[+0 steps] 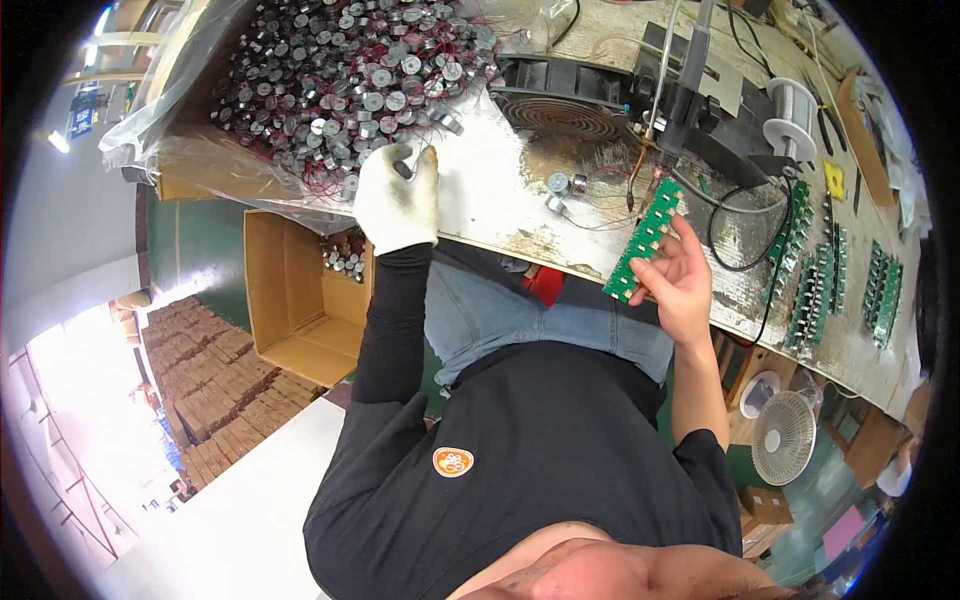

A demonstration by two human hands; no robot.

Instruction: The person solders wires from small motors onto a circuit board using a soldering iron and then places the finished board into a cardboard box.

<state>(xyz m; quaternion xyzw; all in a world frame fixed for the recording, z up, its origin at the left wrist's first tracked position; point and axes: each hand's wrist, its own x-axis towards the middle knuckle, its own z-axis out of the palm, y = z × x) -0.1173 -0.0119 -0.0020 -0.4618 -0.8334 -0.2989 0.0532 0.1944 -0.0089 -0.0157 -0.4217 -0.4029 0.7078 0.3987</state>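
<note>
A long green circuit board (637, 247) is pinched between the thumb and fingers of my right hand (683, 283), tilted, over the front edge of the bench. Its upper end is close under a soldering iron (684, 105) mounted above the bench. My left hand (398, 203), in a white glove, is by the bench's front edge, beside a big heap of small round metal motors (372, 82) with red wires. Its fingers are closed round a dark grey piece that looks like one of these motors, mostly hidden. A few loose motors (558, 184) with thin wires lie between my hands.
A black fan (562, 82) stands behind the loose motors. Right of the iron are a solder spool (790, 112), black cables (712, 232) and several rows of green boards (812, 300). Below the bench sit an open cardboard box (285, 290) and a white fan (783, 437).
</note>
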